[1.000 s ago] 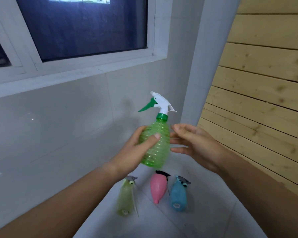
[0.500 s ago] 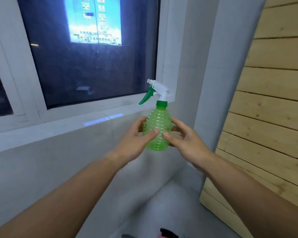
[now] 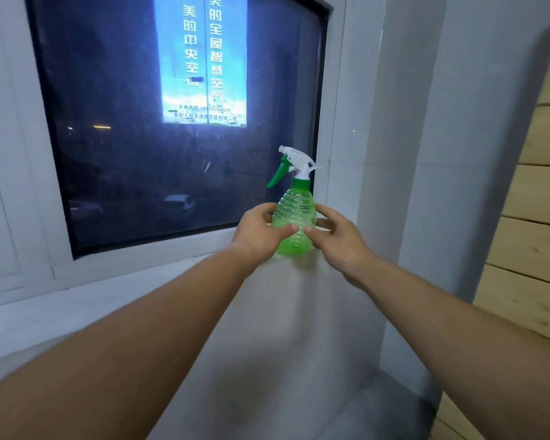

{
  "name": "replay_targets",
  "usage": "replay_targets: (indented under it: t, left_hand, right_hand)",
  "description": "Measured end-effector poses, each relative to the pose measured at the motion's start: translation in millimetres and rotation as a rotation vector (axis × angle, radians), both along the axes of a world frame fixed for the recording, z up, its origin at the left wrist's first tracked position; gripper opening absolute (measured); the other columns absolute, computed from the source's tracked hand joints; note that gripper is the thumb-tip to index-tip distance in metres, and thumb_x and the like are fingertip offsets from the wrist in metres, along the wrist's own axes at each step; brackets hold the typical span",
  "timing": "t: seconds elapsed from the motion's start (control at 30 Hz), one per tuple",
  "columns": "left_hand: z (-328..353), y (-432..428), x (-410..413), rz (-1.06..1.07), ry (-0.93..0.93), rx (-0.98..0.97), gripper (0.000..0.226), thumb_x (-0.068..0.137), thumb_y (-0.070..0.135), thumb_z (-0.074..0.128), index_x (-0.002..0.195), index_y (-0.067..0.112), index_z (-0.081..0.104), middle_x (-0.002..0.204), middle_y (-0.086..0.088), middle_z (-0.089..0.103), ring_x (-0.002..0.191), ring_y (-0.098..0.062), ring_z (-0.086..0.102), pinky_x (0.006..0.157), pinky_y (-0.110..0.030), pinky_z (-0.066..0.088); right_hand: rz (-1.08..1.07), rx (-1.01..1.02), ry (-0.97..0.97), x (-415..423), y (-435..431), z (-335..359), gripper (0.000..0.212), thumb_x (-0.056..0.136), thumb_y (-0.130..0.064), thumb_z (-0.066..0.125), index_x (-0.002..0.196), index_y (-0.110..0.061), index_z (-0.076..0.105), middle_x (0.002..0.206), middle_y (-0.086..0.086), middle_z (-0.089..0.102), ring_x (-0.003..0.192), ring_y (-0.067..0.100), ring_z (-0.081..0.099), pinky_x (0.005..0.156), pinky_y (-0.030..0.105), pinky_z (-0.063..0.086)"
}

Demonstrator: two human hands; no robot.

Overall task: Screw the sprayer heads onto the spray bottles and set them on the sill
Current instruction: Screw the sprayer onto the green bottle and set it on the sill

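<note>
1. Head view: the spray bottle (image 3: 294, 223) is of clear green plastic, with ribs around its round body. It is upright. The sprayer head (image 3: 296, 161), white with a green collar, sits on its neck, and the green trigger points to about 8 o'clock.
2. My left hand (image 3: 258, 233) grips the body from 9 o'clock and my right hand (image 3: 338, 241) from 3 o'clock. The fingers of both curl around it, and the thumbs almost meet on the near side.
3. The bottle is at the right end of the sill (image 3: 134, 284), before the lower right corner of the window (image 3: 124, 138). I cannot tell if its base touches the sill.
</note>
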State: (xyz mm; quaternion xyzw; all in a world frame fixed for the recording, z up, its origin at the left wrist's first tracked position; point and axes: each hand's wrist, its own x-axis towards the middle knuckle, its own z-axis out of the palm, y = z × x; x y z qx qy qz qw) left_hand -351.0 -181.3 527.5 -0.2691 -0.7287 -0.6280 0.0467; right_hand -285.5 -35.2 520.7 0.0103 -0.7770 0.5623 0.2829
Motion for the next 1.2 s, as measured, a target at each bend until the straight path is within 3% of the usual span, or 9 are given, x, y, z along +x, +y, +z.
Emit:
replay_targets:
  t: [0.17, 0.37, 0.63, 0.7, 0.8, 0.93, 1.0, 1.1, 1.2]
  left_hand:
    - [-6.9, 16.1, -30.9, -0.009, -0.063, -0.004, 0.04, 0.083, 0.005, 0.081, 0.121, 0.007, 0.07, 0.106, -0.015, 0.078, 0.095, -0.032, 0.077, 0.095, -0.051, 0.059]
    - [-10.3, 24.6, -49.4, -0.004, -0.081, 0.004, 0.035, 0.088, 0.009, 0.078, 0.122, 0.005, 0.071, 0.101, -0.012, 0.077, 0.085, -0.026, 0.074, 0.089, -0.037, 0.06]
    - [-15.0, 28.8, -59.5, 0.052, -0.067, -0.006, 0.03, 0.085, 0.016, 0.081, 0.114, 0.014, 0.074, 0.103, -0.011, 0.08, 0.094, -0.03, 0.077, 0.096, -0.048, 0.059]
    - [-16.3, 29.0, -58.4, 0.069, -0.08, -0.031, 0.044, 0.081, 0.023, 0.084, 0.121, 0.012, 0.07, 0.109, -0.012, 0.079, 0.099, -0.029, 0.076, 0.099, -0.048, 0.057]
    - [-18.6, 29.4, -60.8, 0.129, -0.108, -0.073, 0.107, 0.064, 0.043, 0.089, 0.153, 0.011, 0.039, 0.139, -0.014, 0.066, 0.125, -0.031, 0.065, 0.11, -0.05, 0.049]
    - [-14.4, 18.9, -35.0, 0.227, -0.019, -0.164, 0.105, 0.077, 0.044, 0.085, 0.159, 0.011, 0.029, 0.156, -0.015, 0.048, 0.14, -0.032, 0.05, 0.116, -0.049, 0.042]
    - [-17.8, 12.0, -15.7, 0.26, 0.043, -0.146, 0.098, 0.078, 0.045, 0.084, 0.156, 0.01, 0.034, 0.15, -0.014, 0.051, 0.134, -0.029, 0.054, 0.11, -0.043, 0.047]
    - [-34.7, 5.7, 26.0, 0.207, 0.099, -0.068, 0.077, 0.078, 0.038, 0.086, 0.143, 0.013, 0.051, 0.12, -0.006, 0.061, 0.108, -0.018, 0.062, 0.092, -0.029, 0.05]
    - [-70.0, 5.6, 66.0, 0.103, 0.038, -0.054, 0.058, 0.077, 0.033, 0.088, 0.126, 0.018, 0.061, 0.098, 0.002, 0.06, 0.085, -0.012, 0.06, 0.084, -0.027, 0.055]
  right_hand:
    - [-0.069, 0.003, -0.004, -22.3, 9.7, -7.0, 0.041, 0.089, -0.013, 0.067, 0.128, -0.023, 0.06, 0.112, 0.007, 0.068, 0.095, 0.019, 0.069, 0.066, 0.015, 0.055]
    - [-0.087, -0.008, -0.018, -44.2, 19.3, -9.2, 0.036, 0.09, -0.012, 0.066, 0.126, -0.013, 0.058, 0.115, 0.011, 0.071, 0.096, 0.02, 0.069, 0.077, 0.023, 0.055]
    - [-0.08, -0.047, -0.01, -50.5, 22.3, -14.9, 0.037, 0.092, -0.008, 0.063, 0.129, -0.009, 0.058, 0.114, 0.011, 0.07, 0.088, 0.013, 0.067, 0.064, 0.007, 0.052]
    - [-0.091, -0.034, -0.03, -48.2, 21.9, -15.8, 0.04, 0.092, -0.011, 0.064, 0.132, -0.01, 0.056, 0.115, 0.008, 0.068, 0.085, 0.008, 0.066, 0.064, 0.007, 0.05]
    - [-0.146, -0.001, -0.055, -43.4, 22.5, -17.1, 0.052, 0.091, -0.021, 0.067, 0.14, -0.015, 0.05, 0.123, 0.005, 0.059, 0.101, 0.013, 0.06, 0.081, 0.017, 0.045]
    - [-0.215, -0.002, -0.051, -23.4, 28.2, -22.5, 0.048, 0.09, -0.024, 0.067, 0.136, -0.015, 0.054, 0.129, 0.007, 0.061, 0.106, 0.014, 0.06, 0.086, 0.023, 0.043]
    - [-0.246, -0.002, -0.04, -3.4, 30.0, -29.1, 0.042, 0.09, -0.023, 0.067, 0.13, -0.013, 0.057, 0.125, 0.008, 0.063, 0.102, 0.013, 0.061, 0.083, 0.018, 0.045]
    - [-0.274, -0.012, -0.049, 38.2, 33.7, -51.2, 0.037, 0.091, -0.019, 0.066, 0.126, -0.008, 0.06, 0.116, 0.008, 0.065, 0.095, 0.009, 0.061, 0.073, 0.003, 0.046]
    - [-0.295, -0.012, -0.13, 81.7, 40.0, -90.1, 0.035, 0.092, -0.018, 0.065, 0.124, -0.006, 0.061, 0.11, 0.009, 0.066, 0.086, 0.005, 0.06, 0.069, -0.001, 0.045]
